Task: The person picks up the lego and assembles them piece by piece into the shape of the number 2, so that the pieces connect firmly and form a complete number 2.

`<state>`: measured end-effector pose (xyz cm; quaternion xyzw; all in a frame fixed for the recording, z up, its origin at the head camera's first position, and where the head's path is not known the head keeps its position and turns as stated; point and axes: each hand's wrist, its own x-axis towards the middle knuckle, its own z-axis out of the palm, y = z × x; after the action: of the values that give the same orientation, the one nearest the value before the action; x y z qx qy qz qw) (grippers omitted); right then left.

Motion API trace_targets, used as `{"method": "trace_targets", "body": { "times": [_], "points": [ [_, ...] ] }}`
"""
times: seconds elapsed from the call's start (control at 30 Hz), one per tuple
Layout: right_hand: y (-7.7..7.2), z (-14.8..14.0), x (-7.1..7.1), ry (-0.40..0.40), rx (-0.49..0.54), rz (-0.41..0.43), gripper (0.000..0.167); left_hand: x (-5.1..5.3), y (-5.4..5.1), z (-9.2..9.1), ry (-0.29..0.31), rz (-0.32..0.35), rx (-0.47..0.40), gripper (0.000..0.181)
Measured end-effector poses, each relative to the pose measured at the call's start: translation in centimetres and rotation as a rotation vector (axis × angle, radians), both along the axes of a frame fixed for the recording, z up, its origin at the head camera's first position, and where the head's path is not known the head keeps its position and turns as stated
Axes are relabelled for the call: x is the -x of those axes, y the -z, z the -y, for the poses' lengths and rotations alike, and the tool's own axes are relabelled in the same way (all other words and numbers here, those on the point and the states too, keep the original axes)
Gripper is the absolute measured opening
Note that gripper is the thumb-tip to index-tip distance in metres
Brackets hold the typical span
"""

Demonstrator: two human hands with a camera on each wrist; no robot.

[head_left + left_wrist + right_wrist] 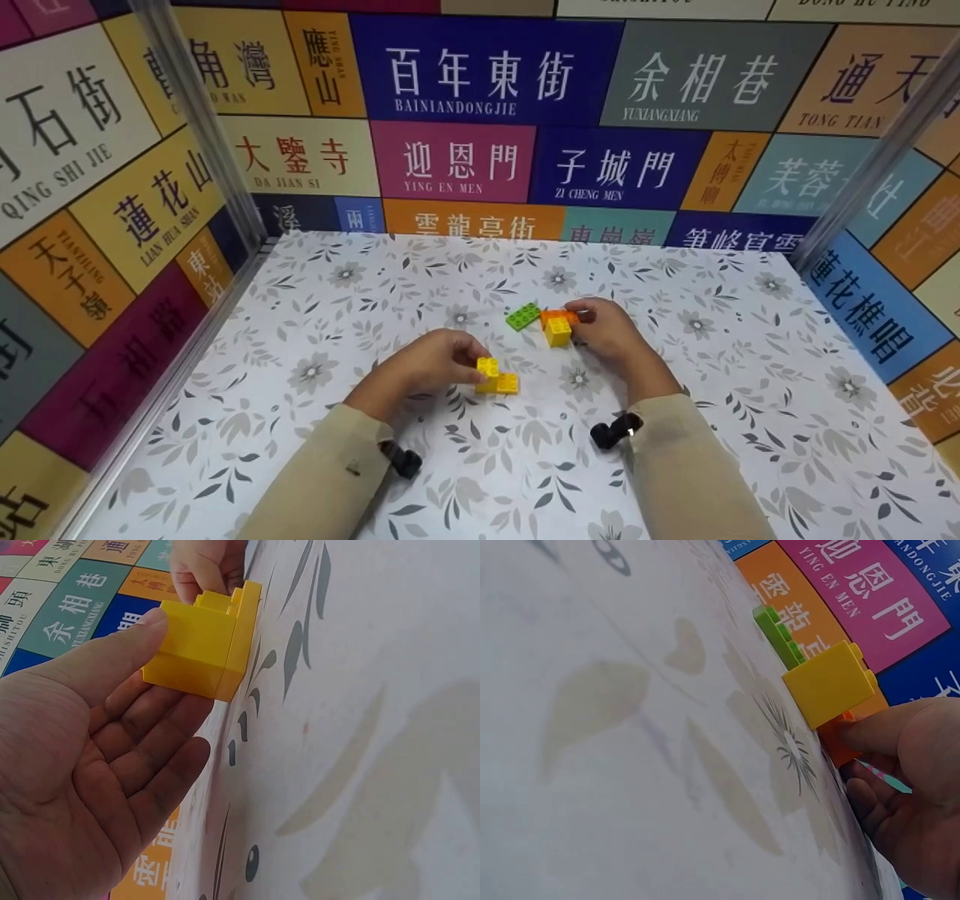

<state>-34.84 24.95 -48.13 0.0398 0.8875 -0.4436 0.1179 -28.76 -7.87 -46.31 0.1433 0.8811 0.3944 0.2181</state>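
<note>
Near the middle of the table, my left hand point(439, 358) pinches a yellow block point(487, 367) between thumb and fingers. Under it lies a flat yellow plate brick point(508, 384) whose studs stick out to the right; the left wrist view shows the yellow block point(191, 641) against this plate. Farther back, my right hand point(609, 330) pinches the right end of an orange brick point(556, 315). A second yellow block point(558, 332) stands at the orange brick's near side, and in the right wrist view this yellow block point(831, 684) partly hides the orange one.
A flat green brick point(523, 316) lies just left of the orange one. The white floral tabletop point(315, 435) reaches back to walls of coloured street-name panels point(480, 75). Clear upright edge strips point(199, 120) stand at the corners. Each sleeve carries a black wrist device point(611, 433).
</note>
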Motion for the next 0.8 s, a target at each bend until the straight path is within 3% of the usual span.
{"method": "trace_targets", "body": {
  "times": [0.3,0.6,0.8],
  "points": [
    [-0.6,-0.2,-0.4,0.025,0.012,-0.042,0.043,0.0,0.0,0.0,0.007,-0.007,-0.011,0.020],
    [-2.4,0.2,-1.2,-0.015,-0.065,-0.122,0.043,-0.3,0.1,0.1,0.026,-0.056,-0.020,0.019],
    [-3.8,1.3,-1.9,-0.063,-0.104,-0.236,0.043,-0.1,0.1,0.1,0.028,-0.041,-0.016,0.019]
  ]
}}
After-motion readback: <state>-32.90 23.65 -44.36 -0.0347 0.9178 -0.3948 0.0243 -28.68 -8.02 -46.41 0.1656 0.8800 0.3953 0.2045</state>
